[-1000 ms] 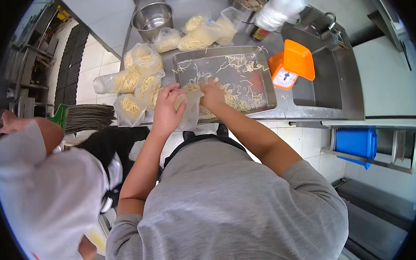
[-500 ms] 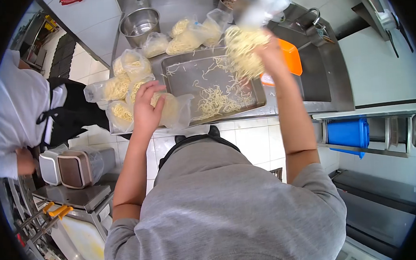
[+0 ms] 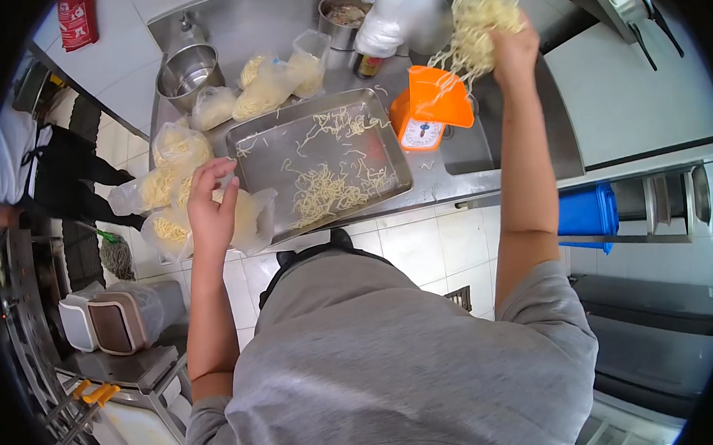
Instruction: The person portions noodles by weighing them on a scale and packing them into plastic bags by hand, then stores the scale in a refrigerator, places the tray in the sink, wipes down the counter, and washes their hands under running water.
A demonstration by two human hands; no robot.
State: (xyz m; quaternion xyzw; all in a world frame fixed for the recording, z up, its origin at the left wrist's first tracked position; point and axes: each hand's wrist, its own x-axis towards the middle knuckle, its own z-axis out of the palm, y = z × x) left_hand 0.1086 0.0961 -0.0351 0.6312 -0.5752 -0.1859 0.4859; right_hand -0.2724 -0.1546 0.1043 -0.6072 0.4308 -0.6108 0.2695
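The right hand [image 3: 515,51] was up high, and its fingers were closed around a big clump of noodles [image 3: 479,15]. Some strands hung down over the orange scale [image 3: 429,106]. The left hand [image 3: 210,206] rested on a clear bag [image 3: 247,220] with noodles in it, at the near edge of the counter [image 3: 451,181]. Its fingers were bent, with the thumb apart; I could not tell if they pinched the bag. A metal tray [image 3: 321,156] with loose noodles lay between the bag and the scale. More filled bags [image 3: 171,151] sat to the left of the tray. A metal bowl [image 3: 187,70] stood behind them.
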